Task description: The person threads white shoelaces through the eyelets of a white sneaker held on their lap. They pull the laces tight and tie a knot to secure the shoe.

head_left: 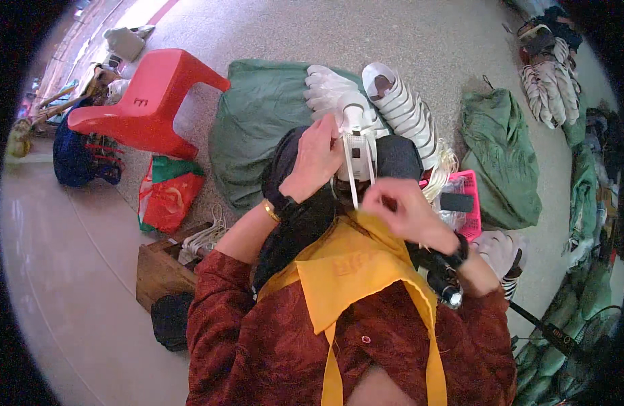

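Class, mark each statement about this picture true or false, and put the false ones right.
1. The left hand is on a white shoe upper. True.
2. The chair stands on the person's right. False: the red chair is on the person's left.
3. White cords hang over the edge of a brown box. True.
4. The apron is blue. False: the yellow apron is what the person wears.
5. A pink basket sits to the person's right. True.
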`<action>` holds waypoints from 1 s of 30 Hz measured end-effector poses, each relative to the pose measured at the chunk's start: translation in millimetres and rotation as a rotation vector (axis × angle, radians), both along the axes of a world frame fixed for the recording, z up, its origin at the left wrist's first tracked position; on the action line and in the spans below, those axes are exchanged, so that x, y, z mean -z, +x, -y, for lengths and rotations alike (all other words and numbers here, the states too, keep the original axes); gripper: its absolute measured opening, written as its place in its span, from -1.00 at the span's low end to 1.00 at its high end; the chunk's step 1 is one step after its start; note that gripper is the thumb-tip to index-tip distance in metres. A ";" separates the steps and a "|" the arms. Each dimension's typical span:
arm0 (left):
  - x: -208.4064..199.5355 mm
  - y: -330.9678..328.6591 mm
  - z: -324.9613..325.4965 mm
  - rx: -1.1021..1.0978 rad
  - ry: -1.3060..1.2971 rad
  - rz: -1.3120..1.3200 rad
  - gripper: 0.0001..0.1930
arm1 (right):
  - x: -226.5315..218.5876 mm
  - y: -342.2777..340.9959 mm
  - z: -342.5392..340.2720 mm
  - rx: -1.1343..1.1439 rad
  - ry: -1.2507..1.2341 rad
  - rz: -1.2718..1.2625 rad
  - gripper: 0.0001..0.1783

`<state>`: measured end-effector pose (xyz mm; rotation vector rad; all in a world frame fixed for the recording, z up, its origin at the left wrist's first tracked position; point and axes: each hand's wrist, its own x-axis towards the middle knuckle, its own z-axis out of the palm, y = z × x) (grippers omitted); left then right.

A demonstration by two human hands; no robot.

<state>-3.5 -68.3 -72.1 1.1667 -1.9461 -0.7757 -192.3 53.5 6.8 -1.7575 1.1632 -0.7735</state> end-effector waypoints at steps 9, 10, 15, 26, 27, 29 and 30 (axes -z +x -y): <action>-67.5 -3.6 -29.2 0.332 -0.103 -0.121 -0.75 | -97.3 -39.8 -12.1 0.251 0.323 0.215 -0.91; -81.2 -3.7 -36.7 0.369 -0.079 -0.157 -0.75 | -101.2 -40.5 -6.4 0.260 0.349 0.225 -0.90; -119.3 -8.5 -53.9 0.463 0.046 -0.228 -0.82 | -90.1 -47.0 7.4 0.271 0.338 0.322 -0.88; -111.3 -12.0 -55.5 0.400 0.558 -0.595 -0.93 | -63.2 -37.2 24.0 0.451 0.293 0.567 -0.77; -108.9 -16.0 -59.0 0.383 0.538 -0.643 -0.94 | -63.3 -36.1 25.4 0.444 0.268 0.562 -0.77; -108.5 -23.6 -61.8 0.376 0.492 -0.708 -0.95 | -64.0 -34.7 27.1 0.432 0.217 0.551 -0.76; -110.0 -27.4 -61.2 0.386 0.468 -0.726 -0.95 | -65.4 -33.6 27.7 0.441 0.216 0.538 -0.77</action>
